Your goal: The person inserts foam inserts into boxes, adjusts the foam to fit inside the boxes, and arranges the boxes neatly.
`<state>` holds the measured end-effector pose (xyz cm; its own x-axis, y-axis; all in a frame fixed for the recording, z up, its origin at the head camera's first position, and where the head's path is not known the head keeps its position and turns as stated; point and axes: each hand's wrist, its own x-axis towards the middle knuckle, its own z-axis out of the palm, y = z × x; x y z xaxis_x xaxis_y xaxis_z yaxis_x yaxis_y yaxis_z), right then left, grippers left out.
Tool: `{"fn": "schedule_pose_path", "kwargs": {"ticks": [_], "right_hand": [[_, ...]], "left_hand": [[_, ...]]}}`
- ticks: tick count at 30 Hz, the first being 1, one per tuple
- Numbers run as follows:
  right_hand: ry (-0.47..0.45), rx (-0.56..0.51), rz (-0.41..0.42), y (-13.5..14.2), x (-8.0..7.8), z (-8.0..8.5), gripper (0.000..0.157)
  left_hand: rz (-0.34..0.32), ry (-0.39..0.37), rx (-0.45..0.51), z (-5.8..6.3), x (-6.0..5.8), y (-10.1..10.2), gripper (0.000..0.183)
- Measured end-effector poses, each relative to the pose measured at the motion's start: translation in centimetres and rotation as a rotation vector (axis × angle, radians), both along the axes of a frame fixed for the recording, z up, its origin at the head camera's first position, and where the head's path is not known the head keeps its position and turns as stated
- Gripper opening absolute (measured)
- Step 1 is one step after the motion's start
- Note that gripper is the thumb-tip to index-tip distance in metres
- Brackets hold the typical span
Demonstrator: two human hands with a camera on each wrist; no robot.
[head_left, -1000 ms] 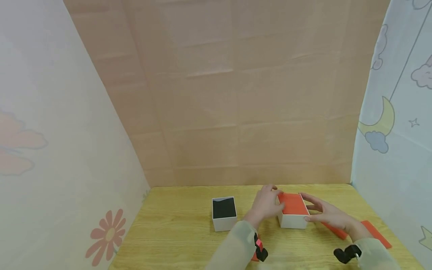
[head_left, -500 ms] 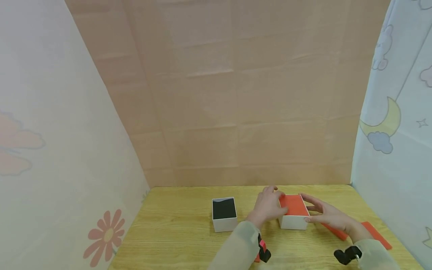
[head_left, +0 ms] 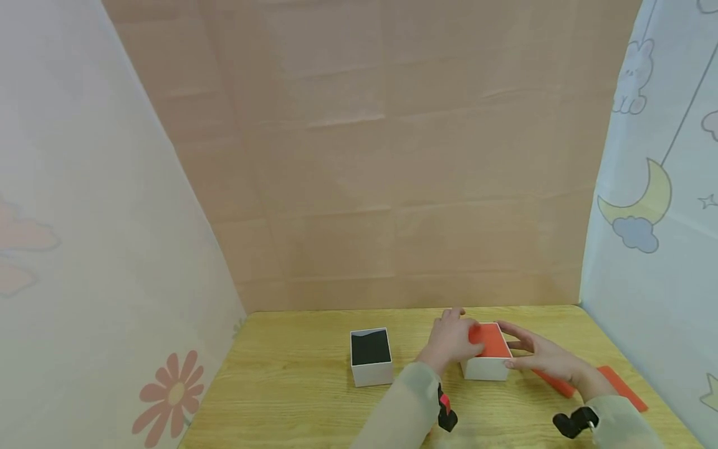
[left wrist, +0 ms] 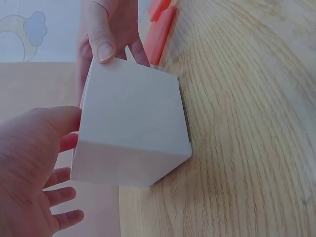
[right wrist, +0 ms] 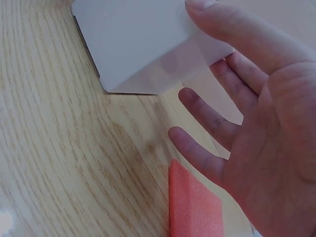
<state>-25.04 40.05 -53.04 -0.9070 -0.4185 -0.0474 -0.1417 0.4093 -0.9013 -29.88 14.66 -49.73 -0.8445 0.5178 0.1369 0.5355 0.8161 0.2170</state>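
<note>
A white box (head_left: 485, 369) with red foam (head_left: 495, 340) in its top stands on the wooden table. My left hand (head_left: 449, 340) reaches over its left rim, thumb and index finger at the foam. In the left wrist view, red shows between the thumb and the other fingers of the left hand (left wrist: 24, 163), which hang loosely curled; the grip is partly hidden. My right hand (head_left: 546, 360) holds the box's right side. In the right wrist view, its thumb lies on the white wall (right wrist: 143, 39), index finger behind, and the remaining fingers of the right hand (right wrist: 266, 128) stand off the box.
Left of the hands stands another white box (head_left: 373, 374) with a black inside. Red foam strips (head_left: 554, 382) lie by the right wrist, one of them farther right (head_left: 622, 388). A tan cloth wall (head_left: 336, 249) closes the back, and printed sheets hang at both sides.
My left hand has moved slightly right, farther over the red foam, its fingers drawing closer together. The right hand and both boxes look nearly unmoved.
</note>
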Motion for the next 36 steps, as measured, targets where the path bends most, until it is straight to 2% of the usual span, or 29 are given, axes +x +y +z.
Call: {"fn": "schedule_pose_path", "kwargs": {"ticks": [15, 20, 27, 36], "right_hand": [[0.018, 0.014, -0.012, 0.1, 0.0, -0.2, 0.087], [0.026, 0.029, -0.014, 0.1, 0.1, -0.3, 0.089], [0.005, -0.011, -0.011, -0.2, 0.4, -0.3, 0.088], [0.005, 0.003, -0.013, -0.7, 0.6, -0.2, 0.087]], "left_hand": [[-0.019, -0.017, 0.008, 0.5, -0.3, 0.7, 0.036], [-0.036, 0.014, -0.032, 0.6, -0.1, 1.0, 0.037], [-0.028, 0.052, -0.102, 0.7, 0.3, 1.0, 0.035], [-0.013, 0.04, -0.096, 0.7, 0.4, 0.5, 0.034]]}}
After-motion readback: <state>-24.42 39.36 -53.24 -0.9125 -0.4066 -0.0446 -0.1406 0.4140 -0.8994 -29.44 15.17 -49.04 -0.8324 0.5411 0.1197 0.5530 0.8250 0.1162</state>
